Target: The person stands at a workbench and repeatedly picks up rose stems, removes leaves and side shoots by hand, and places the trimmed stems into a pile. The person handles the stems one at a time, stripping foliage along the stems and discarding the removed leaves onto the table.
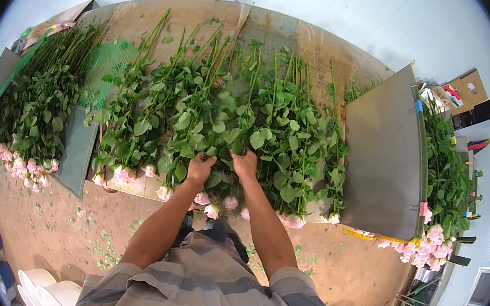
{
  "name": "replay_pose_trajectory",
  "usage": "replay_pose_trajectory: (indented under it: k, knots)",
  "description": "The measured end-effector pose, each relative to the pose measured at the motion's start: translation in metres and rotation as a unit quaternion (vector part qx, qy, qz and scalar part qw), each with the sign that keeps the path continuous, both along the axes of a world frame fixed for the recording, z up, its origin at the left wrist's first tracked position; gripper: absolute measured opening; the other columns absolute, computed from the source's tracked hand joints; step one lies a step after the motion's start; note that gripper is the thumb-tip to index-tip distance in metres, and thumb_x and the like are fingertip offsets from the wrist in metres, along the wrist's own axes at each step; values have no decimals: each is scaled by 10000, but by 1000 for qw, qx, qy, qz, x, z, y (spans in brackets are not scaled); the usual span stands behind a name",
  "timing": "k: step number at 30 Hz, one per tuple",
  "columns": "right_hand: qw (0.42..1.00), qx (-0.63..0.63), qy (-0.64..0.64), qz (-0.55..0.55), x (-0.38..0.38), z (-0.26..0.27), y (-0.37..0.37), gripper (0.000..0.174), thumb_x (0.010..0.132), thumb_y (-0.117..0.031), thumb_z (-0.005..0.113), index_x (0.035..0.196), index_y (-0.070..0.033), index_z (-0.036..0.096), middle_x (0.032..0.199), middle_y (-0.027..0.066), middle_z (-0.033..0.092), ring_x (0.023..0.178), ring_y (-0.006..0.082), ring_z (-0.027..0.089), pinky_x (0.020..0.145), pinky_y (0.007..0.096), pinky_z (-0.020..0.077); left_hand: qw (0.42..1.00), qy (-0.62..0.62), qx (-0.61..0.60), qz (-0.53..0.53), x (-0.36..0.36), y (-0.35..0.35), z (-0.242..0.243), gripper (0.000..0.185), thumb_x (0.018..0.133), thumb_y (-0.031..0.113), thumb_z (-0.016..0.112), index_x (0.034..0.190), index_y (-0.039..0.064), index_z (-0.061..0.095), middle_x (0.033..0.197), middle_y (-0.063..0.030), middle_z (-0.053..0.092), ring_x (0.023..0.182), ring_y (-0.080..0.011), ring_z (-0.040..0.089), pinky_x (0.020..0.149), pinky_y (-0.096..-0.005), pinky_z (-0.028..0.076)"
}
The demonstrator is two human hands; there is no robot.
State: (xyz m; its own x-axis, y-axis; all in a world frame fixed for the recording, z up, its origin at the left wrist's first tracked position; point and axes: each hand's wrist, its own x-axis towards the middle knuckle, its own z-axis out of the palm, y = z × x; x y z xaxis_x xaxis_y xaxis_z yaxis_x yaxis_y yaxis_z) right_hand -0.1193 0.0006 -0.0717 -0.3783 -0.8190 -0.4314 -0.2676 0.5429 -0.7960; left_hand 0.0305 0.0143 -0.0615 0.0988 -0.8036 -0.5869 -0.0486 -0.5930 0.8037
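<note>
Long-stemmed pink roses lie side by side across the table (159,192), their blooms (212,211) at the near edge and bare stem ends towards the far side. My left hand (200,169) is among the leaves near the middle, fingers curled; whether a stem is in it is hidden. Beside it on the right, my right hand (244,163) has its thumb and fingers at the leafy rose stems (235,138), and its grip is partly covered by foliage. Some leaves just beyond the hands are blurred.
At the left, a thick pile of roses (32,106) lies by green netting (105,67) and a grey sheet (77,147). A grey upright panel (380,155) stands at the right, with more roses (444,153) behind it. Leaves litter the floor; white chairs (48,289) are at lower left.
</note>
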Motion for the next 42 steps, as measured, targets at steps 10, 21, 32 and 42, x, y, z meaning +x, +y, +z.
replay_pose_trajectory:
  k: [10,21,32,42]
  knots:
    - [985,-42,157,51,5,26,11,309,732,-76,632,1023,24,619,873,238,644,793,408,623,665,481,507,998,-27,-40,-45,-13,-22,-4,502,882,196,585,1284,-62,430,1027,-111,627,878,-197,575,710,-351,476]
    - [987,-88,123,44,-4,-3,5,362,718,-124,587,1056,2,620,995,255,625,917,443,588,803,483,473,924,-241,-146,-257,-25,-19,6,438,689,194,671,1063,-4,557,1007,-241,625,971,-389,597,825,-412,472]
    - [991,-58,91,79,2,17,15,312,794,-136,514,1059,8,594,990,277,607,925,458,565,788,480,464,979,-95,-87,-156,-13,-21,-27,423,712,114,670,1088,-57,577,1011,-174,654,859,-232,617,753,-365,485]
    - [988,-52,116,88,8,29,22,270,818,-188,515,970,11,617,935,280,610,905,468,568,783,501,466,976,-160,-58,-136,-20,-30,-10,493,698,180,645,1132,-40,567,1081,-205,626,1007,-348,596,851,-390,465]
